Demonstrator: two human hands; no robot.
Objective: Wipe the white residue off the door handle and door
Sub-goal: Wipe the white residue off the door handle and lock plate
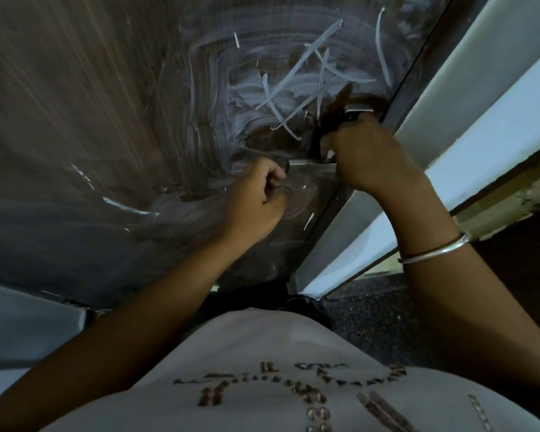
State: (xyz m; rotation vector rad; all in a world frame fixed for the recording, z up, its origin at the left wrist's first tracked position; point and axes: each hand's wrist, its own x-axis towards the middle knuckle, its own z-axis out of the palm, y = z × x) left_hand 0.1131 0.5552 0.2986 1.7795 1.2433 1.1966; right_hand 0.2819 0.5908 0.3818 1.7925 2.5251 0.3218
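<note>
We look down along a dark wood-grain door (75, 120) that fills the upper left of the view. White residue (293, 85) covers it in broad swirled smears, with sharper crossed streaks toward the door's right edge and a few short white marks lower on its left part. Around the handle a patch of the door shows darker and cleaner than the hazy smears beside it.

The door handle (312, 165) is a metal lever lying level, near the door's right edge, and only a short stretch of it shows between our two hands. Our left hand (256, 198) is curled into a loose fist at the lever's free end, its fingers (276, 174) bent inward and touching the tip; whether they pinch a cloth or only the metal we cannot tell. Our right hand (368, 157) is clenched over the inner part of the lever, close to the door's edge, with a dark thing topped by a pale metallic piece (354, 112) sticking up above the knuckles; we cannot tell what it is. A silver bangle (434, 249) circles the right wrist.

Just beside the door's right edge runs a pale door frame (480, 126). Below, our light shirt (262, 369) with studded lettering fills the bottom of the view.
</note>
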